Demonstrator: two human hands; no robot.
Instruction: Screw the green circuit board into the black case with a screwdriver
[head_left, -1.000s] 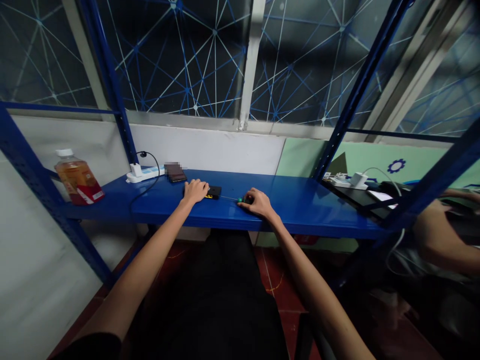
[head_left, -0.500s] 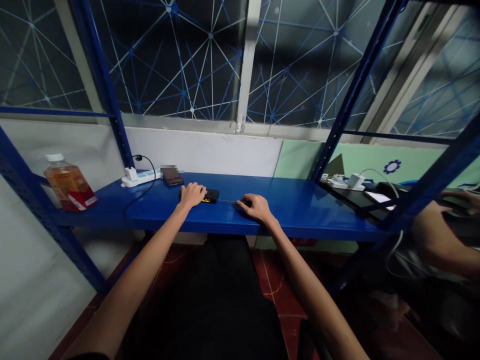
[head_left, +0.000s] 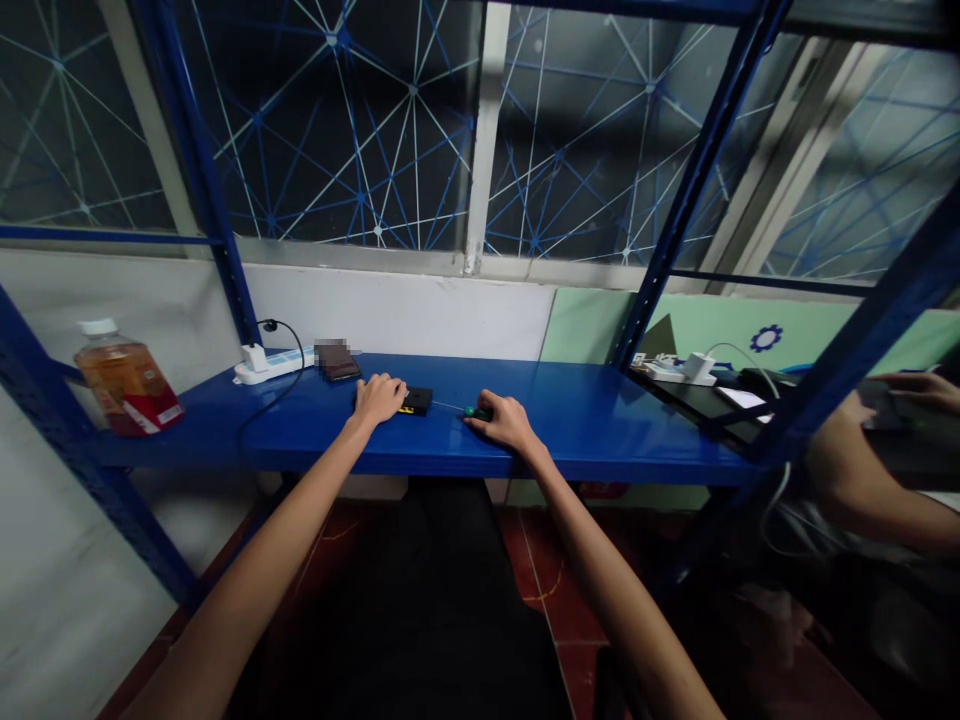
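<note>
On the blue table (head_left: 577, 395) lies a small flat black box (head_left: 420, 400) with yellow markings on its front side. My left hand (head_left: 380, 398) rests over the left part of it, holding it down with curled fingers. My right hand (head_left: 506, 421) is closed around a screwdriver (head_left: 472, 412) with a green and black handle. Its thin shaft points left, with the tip at or very near the box's right side; contact is too small to make out. Part of the handle is hidden in my fingers.
Left of my hands are a dark phone (head_left: 343, 366), a white power strip (head_left: 277, 366) with a plugged-in cable, and a bottle of orange-brown drink (head_left: 129, 385). Blue rack posts (head_left: 679, 200) frame the table. On the right, another person's arm (head_left: 862, 470) is at a black table.
The view has shifted slightly. More of the green screwdriver handle shows at my right fingers now. My left hand stays on the black box.
</note>
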